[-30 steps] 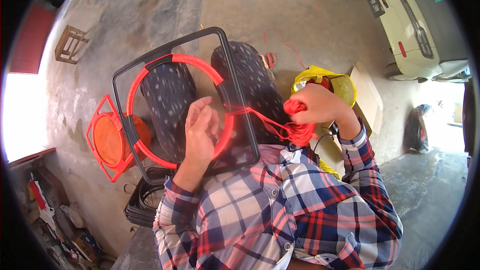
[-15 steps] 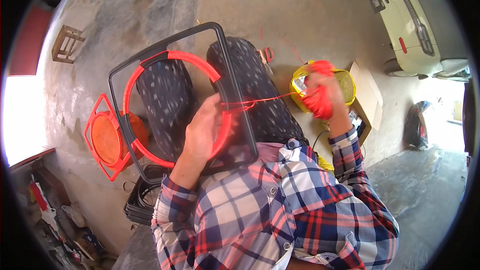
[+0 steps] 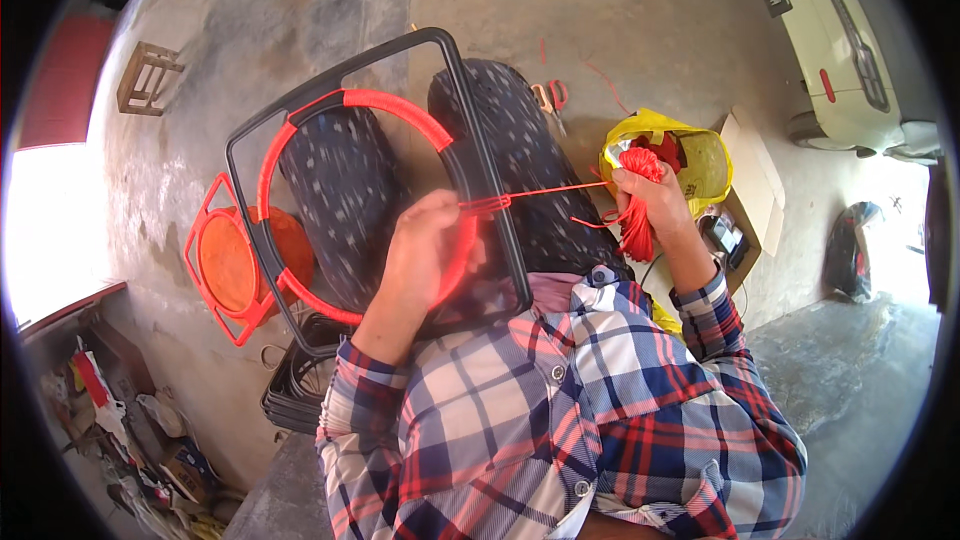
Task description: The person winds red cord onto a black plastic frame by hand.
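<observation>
Across my lap lies a black frame (image 3: 487, 145), a rounded rectangle with a ring inside. Red cord wrapping (image 3: 395, 110) covers much of that ring. My left hand (image 3: 422, 240) grips the ring's lower right part, its fingertips blurred and partly hidden. Red strands cross the frame's right side beside it. From there a taut red cord (image 3: 560, 189) runs to my right hand (image 3: 665, 202), which is closed around a hank of red cord (image 3: 638, 230). A loose cord end sticks out left of the hank.
Behind my right hand sits a yellow bag (image 3: 718, 168) beside a cardboard box (image 3: 762, 185). Scissors (image 3: 556, 100) lie on the floor past my knee. To the left are an orange-red round-centred frame (image 3: 240, 270) and stacked black frames (image 3: 288, 395). A wooden stool (image 3: 150, 78) and car (image 3: 835, 40) stand farther off.
My right hand has turned and come down from over the yellow bag, with the hank now hanging below it. The red strands at the frame are pulled tighter. My left hand stays at the ring.
</observation>
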`<action>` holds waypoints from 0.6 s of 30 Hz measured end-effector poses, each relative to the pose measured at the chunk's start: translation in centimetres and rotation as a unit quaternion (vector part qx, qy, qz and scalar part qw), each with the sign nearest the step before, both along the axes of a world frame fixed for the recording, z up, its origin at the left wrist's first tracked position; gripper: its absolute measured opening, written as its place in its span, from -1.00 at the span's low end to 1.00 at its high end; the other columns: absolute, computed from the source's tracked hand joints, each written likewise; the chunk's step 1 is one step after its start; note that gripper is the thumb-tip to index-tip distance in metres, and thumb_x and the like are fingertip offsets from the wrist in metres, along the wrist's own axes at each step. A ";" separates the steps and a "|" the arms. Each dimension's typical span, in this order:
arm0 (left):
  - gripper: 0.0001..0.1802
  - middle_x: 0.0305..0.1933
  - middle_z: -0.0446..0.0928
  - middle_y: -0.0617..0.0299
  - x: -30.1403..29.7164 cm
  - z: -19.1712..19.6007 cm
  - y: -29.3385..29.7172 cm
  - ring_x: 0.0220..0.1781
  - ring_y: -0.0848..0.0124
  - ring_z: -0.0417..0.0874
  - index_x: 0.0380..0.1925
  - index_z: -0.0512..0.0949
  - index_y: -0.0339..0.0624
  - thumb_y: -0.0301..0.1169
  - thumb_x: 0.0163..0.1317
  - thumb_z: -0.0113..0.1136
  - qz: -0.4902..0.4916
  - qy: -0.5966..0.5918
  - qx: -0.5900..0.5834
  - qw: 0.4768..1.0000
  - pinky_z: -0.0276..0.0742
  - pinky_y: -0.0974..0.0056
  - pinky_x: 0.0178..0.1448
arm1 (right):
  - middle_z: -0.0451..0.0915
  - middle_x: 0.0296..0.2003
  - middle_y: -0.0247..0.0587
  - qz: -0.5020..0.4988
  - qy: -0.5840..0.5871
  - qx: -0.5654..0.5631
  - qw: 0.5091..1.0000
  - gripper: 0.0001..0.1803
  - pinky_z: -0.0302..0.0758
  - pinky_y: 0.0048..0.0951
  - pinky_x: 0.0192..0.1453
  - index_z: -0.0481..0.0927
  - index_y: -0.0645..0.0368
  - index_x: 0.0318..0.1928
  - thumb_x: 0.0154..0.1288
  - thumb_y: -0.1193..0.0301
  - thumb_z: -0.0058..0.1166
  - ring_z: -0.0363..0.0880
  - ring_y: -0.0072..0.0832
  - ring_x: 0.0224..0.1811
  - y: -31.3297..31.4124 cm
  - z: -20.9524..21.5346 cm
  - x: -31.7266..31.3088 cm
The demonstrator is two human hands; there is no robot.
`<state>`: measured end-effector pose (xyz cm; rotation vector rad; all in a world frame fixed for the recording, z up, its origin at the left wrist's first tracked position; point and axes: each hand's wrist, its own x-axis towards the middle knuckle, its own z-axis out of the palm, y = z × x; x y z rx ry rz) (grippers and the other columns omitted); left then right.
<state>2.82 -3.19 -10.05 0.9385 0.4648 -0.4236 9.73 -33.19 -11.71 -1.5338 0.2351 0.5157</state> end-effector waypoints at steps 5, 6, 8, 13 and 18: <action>-0.83 -0.43 0.53 -0.01 -0.4 -0.7 0.3 -0.62 0.25 0.54 -0.44 0.34 -0.20 -0.33 0.20 -0.03 -0.002 0.015 -0.026 1.000 0.44 0.25 -0.55 | 0.50 -0.66 -0.36 -0.015 0.001 0.012 1.000 -0.80 0.35 -0.54 -0.50 0.55 0.16 -0.47 0.27 0.37 0.19 0.43 -0.63 -0.62 0.4 0.4 -0.1; -0.83 -0.43 0.53 -0.01 -0.4 -0.5 0.2 -0.62 0.25 0.54 -0.44 0.34 -0.20 -0.33 0.20 -0.03 -0.002 0.015 -0.026 1.000 0.44 0.25 -0.55 | 0.50 -0.66 -0.36 -0.015 0.002 0.012 1.000 -0.80 0.35 -0.54 -0.50 0.55 0.16 -0.47 0.27 0.37 0.19 0.43 -0.63 -0.62 0.4 0.4 -0.1; -0.82 -0.43 0.53 -0.01 -0.2 0.0 -0.2 -0.62 0.24 0.54 -0.46 0.34 -0.19 -0.32 0.19 -0.03 0.023 0.026 -0.052 0.998 0.45 0.25 -0.55 | 0.50 -0.66 -0.36 0.004 -0.005 0.022 1.000 -0.79 0.38 -0.53 -0.47 0.55 0.16 -0.47 0.27 0.37 0.20 0.44 -0.63 -0.60 0.5 0.3 0.0; -0.81 -0.26 0.58 -0.02 -0.4 -0.7 0.0 -0.58 0.21 0.53 -0.38 0.44 -0.30 -0.37 0.21 -0.05 0.022 0.020 -0.088 0.996 0.41 0.23 -0.54 | 0.50 -0.65 -0.36 0.004 0.009 -0.005 1.000 -0.80 0.42 -0.53 -0.43 0.55 0.17 -0.47 0.25 0.38 0.21 0.44 -0.63 -0.59 0.2 0.3 -0.7; -0.82 -0.28 0.57 0.00 -0.4 -1.2 0.1 -0.61 0.23 0.51 -0.40 0.44 -0.31 -0.39 0.18 -0.05 0.012 0.009 -0.072 0.997 0.37 0.23 -0.60 | 0.50 -0.65 -0.35 -0.012 0.008 -0.015 1.000 -0.82 0.43 -0.52 -0.46 0.55 0.19 -0.46 0.24 0.40 0.21 0.45 -0.62 -0.60 0.1 -0.2 -1.3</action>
